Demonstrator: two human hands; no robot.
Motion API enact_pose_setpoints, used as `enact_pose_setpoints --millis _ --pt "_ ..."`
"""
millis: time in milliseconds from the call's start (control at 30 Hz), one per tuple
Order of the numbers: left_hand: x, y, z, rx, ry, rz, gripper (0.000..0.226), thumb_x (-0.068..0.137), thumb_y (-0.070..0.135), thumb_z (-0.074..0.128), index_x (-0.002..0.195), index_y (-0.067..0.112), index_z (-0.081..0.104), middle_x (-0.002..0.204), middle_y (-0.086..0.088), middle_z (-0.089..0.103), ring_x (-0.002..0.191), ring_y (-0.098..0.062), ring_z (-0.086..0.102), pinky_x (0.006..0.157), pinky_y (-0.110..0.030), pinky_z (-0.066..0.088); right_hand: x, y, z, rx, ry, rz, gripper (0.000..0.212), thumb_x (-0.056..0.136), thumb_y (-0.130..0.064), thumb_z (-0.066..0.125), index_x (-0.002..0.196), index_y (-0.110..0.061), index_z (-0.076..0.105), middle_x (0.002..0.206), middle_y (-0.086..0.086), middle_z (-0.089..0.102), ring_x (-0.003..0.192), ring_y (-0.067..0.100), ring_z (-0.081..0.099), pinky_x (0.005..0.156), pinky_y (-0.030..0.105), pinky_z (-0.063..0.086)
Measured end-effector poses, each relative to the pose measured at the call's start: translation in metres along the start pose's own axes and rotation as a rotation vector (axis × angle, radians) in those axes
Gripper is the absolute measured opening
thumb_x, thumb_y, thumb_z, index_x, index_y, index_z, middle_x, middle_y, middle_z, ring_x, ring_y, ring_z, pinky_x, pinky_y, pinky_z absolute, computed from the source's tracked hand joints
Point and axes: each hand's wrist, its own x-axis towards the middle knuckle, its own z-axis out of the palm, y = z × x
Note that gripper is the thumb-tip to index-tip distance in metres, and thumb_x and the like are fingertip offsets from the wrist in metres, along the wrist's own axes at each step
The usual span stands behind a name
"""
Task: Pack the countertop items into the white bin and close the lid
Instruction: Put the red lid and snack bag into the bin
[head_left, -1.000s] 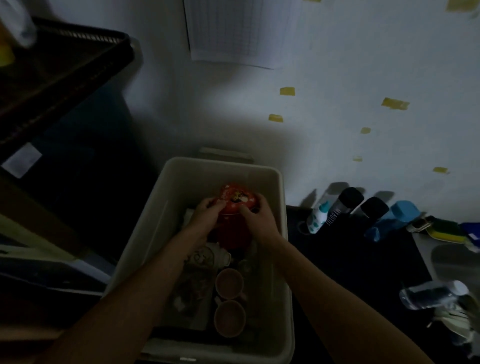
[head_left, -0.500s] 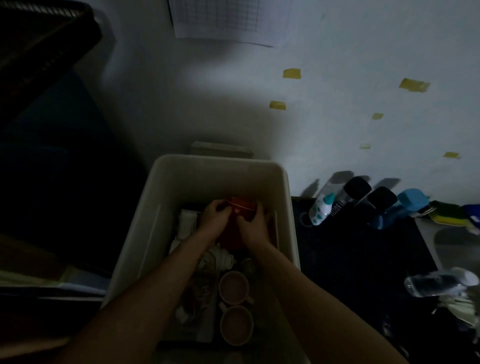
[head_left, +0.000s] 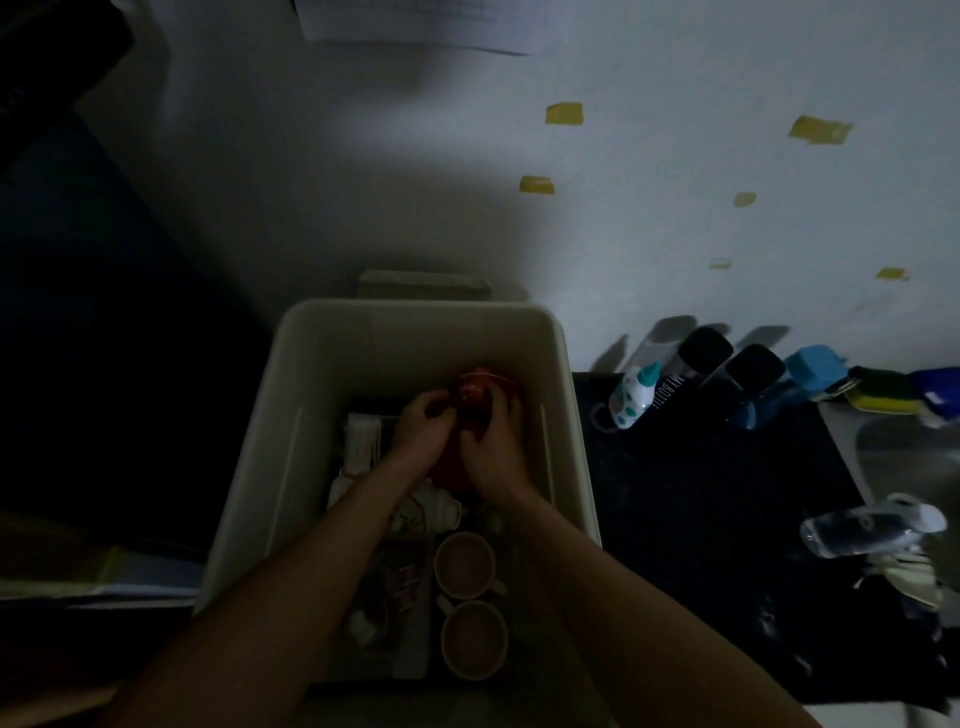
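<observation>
Black counter (head_left: 727, 519) fills the lower right of the frame, and the room is so dim I can read little on it. Nearest me, both forearms run up from the bottom edge into the white bin (head_left: 415, 332), which sits centre frame with its near rim cut off at the bottom. Two pink cups (head_left: 470, 603) stand one behind the other in the bin's near end, rims up; left of them lies a flat pack I cannot identify. Further in, my left hand (head_left: 421, 431) and right hand (head_left: 493, 441) both clasp a red jar (head_left: 475, 400) low inside the bin, near its far wall; its lower half is hidden behind my fingers. A white carton (head_left: 361, 441) lies against the bin's left wall just beside the left hand.

At the right edge a clear bottle (head_left: 872, 527) lies on its side, partly cut off. Further back, along the wall, stand a small white bottle (head_left: 634, 395), two dark-capped bottles (head_left: 727, 369) and a blue one (head_left: 800, 374), then a yellow sponge (head_left: 883, 395). The middle of the counter between bin and bottles looks bare. Behind the bin a pale block (head_left: 423, 285) rests at the wall's foot. The white wall (head_left: 675, 234) carries yellow tape scraps (head_left: 563, 113); the left of the frame is near-black.
</observation>
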Motion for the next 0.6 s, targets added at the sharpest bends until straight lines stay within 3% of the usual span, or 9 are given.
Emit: enact_pose_setpoints --millis 100,233,400,533,600 --pt "0.0 0.001 0.005 0.034 -0.026 0.019 0.036 0.096 0.009 0.051 0.131 0.015 0.054 0.114 0.0 0.057 0.102 -0.015 0.056 0.083 -0.027 0.045 0.006 0.005 0.0 -0.068 -0.056 0.004 0.076 0.089 -0.01 0.053 0.154 -0.023 0.014 0.161 0.008 0.003 0.148 0.028 0.013 0.118 0.04 0.023" --pt "0.004 0.004 0.007 0.101 -0.066 0.059 0.037 0.094 0.009 0.054 0.13 0.015 0.052 0.114 0.0 0.057 0.105 -0.016 0.056 0.082 -0.025 0.044 0.011 0.01 0.001 -0.075 -0.067 0.024 0.079 0.091 -0.009 0.051 0.154 -0.026 0.007 0.161 0.008 0.003 0.148 0.028 0.014 0.118 0.044 0.024" --pt "0.009 0.002 0.007 0.287 -0.117 0.153 0.039 0.09 0.012 0.06 0.129 0.013 0.052 0.124 -0.008 0.058 0.113 -0.021 0.057 0.096 -0.038 0.049 0.012 0.018 0.002 -0.151 -0.065 0.012 0.075 0.095 -0.014 0.049 0.155 -0.029 0.005 0.161 0.005 0.003 0.148 0.025 0.014 0.119 0.039 0.023" --pt "0.015 0.001 0.003 0.259 -0.118 0.124 0.022 0.092 0.018 0.059 0.114 0.018 0.058 0.112 -0.001 0.064 0.101 -0.012 0.061 0.089 -0.029 0.05 0.013 0.019 -0.001 -0.213 -0.134 -0.036 0.074 0.095 -0.016 0.05 0.154 -0.033 0.009 0.162 0.003 0.004 0.148 0.025 0.009 0.121 0.042 0.018" --pt "0.024 -0.009 0.001 0.275 -0.105 0.123 0.035 0.087 0.026 0.059 0.122 0.019 0.059 0.116 -0.002 0.065 0.107 -0.016 0.063 0.094 -0.036 0.052 0.013 0.021 -0.001 -0.276 -0.192 -0.059 0.08 0.091 -0.014 0.054 0.154 -0.033 0.008 0.162 0.004 0.002 0.149 0.026 0.006 0.121 0.038 0.013"
